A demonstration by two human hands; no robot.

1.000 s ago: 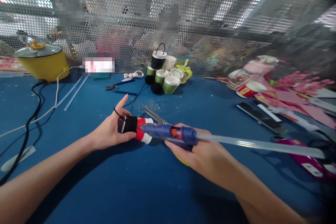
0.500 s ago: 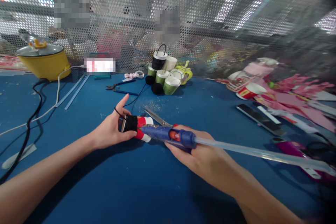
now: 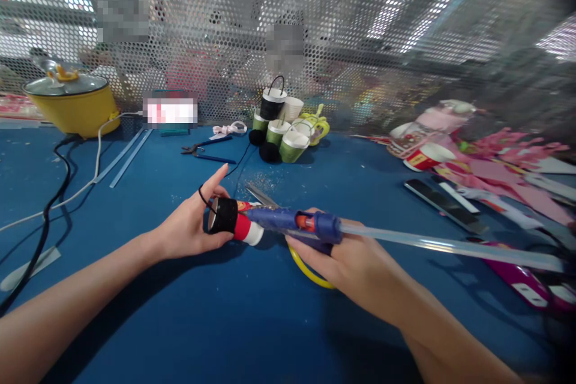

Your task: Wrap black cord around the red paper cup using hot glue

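My left hand (image 3: 195, 225) grips a small paper cup (image 3: 243, 229), red and white, whose one end is wrapped in black yarn (image 3: 222, 216). A black strand loops over a finger of that hand. My right hand (image 3: 342, 255) is wrapped round a blue glue gun (image 3: 292, 221), which holds a long clear glue stick (image 3: 432, 243). The gun's nozzle points left and lies against or just over the cup; exact contact is unclear. Scissors (image 3: 261, 196) lie partly hidden behind the gun, and a yellow ring (image 3: 308, 270) shows below my right hand.
Wrapped cups (image 3: 294, 147) and black yarn balls (image 3: 270, 152) stand at the back, near pliers (image 3: 211, 157). A yellow pot (image 3: 76, 108) with cables sits at the left. Pink pieces (image 3: 508, 180), a black phone-like object (image 3: 443, 204) and a purple power strip (image 3: 517, 276) lie at the right.
The cup has turned a little in my left hand, and my left hand shifted slightly. The glue gun has moved slightly right and up. The yellow ring has come into view.
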